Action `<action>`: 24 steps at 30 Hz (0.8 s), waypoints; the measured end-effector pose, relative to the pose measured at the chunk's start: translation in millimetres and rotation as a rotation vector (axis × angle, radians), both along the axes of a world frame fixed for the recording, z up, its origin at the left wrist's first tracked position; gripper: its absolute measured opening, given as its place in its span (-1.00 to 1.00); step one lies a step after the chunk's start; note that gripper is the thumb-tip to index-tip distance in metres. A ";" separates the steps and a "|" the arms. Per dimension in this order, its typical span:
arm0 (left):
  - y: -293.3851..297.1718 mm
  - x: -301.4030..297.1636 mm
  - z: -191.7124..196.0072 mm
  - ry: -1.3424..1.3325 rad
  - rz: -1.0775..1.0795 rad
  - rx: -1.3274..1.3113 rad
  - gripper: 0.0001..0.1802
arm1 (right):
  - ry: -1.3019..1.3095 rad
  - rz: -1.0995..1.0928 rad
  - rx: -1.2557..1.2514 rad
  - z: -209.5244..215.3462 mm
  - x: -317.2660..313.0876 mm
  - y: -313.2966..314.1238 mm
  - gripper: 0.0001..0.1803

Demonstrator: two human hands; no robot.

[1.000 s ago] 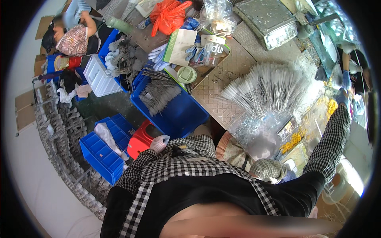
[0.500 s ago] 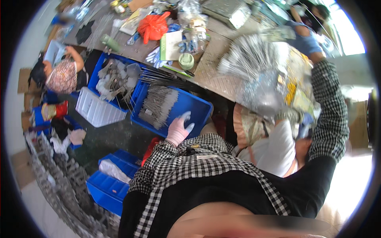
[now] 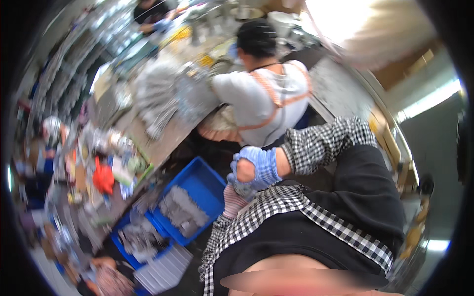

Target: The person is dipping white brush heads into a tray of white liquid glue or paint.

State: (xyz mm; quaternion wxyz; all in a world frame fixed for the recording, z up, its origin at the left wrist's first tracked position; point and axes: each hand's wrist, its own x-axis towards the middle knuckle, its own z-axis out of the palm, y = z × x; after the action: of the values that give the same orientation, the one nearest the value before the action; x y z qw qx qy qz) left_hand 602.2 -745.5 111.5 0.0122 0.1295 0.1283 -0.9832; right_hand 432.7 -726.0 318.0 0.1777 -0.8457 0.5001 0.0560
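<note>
My two hands meet close in front of my checked apron (image 3: 281, 203), beside the blue bin. My right hand (image 3: 254, 166), in a blue striped glove, lies over the left with its fingers curled inward; what they close on is hidden. Below it is my left hand (image 3: 234, 201), in a pink-and-white striped glove, its fingers mostly covered by the right. Just left of both hands the blue bin (image 3: 210, 180) holds a pile of thin wire brushes (image 3: 182, 211) with pale bristles, laid side by side.
A second blue bin (image 3: 118, 236) with bristly pieces and a white plastic crate (image 3: 165, 269) stand lower left. A person in white (image 3: 266, 93) sits at the cluttered worktable (image 3: 173, 143) ahead. On it lie a fanned bundle of thin rods (image 3: 158, 98) and a red bag (image 3: 102, 176).
The view has swung to the right. My right arm, stretched far forward before, has come back to my left hand. My left hand's spread fingers are now mostly covered.
</note>
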 end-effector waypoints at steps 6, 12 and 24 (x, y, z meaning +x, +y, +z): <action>62.5 -107.9 4.1 -0.085 -0.284 -0.188 -0.48 | -0.166 -0.508 -0.027 -1.5 -93.5 157.2 -0.28; 132.6 -202.3 18.9 0.025 -0.403 -1.855 -0.34 | -0.530 -1.256 -0.697 -22.4 -157.2 332.2 -0.45; 335.8 -416.0 -27.6 0.249 -0.621 -1.878 -0.32 | -0.608 -1.921 -0.642 -157.9 -261.3 582.2 -0.67</action>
State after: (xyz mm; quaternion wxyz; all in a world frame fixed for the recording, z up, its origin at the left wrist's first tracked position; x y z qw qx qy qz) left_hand 186.2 -409.6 83.8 -0.1615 -0.0089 -0.7405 -0.6523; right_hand 171.4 -143.9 160.1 0.0334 -0.0805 0.8851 -0.4572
